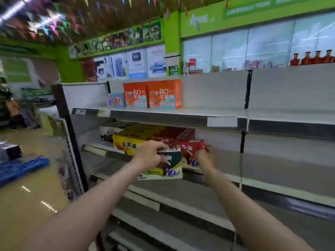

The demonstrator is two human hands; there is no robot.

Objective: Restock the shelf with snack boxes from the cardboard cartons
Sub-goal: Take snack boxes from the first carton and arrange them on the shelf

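My left hand (150, 153) grips the top edge of a dark green snack box (165, 169), held tilted in front of the second shelf (272, 183). My right hand (205, 157) grips the right end of a red snack box (190, 150) at that shelf's front edge. Behind them on the same shelf lie a yellow snack box (130, 140), more red boxes (177, 135) and a dark brown box (107, 134). No cardboard carton is in view.
The upper shelf (199, 112) carries two orange boxes (154, 95) and a small blue box (117, 100). Grey shelves run right and below. A blue plastic pallet (21, 169) lies on the floor at left. Bottles (311, 57) stand on top.
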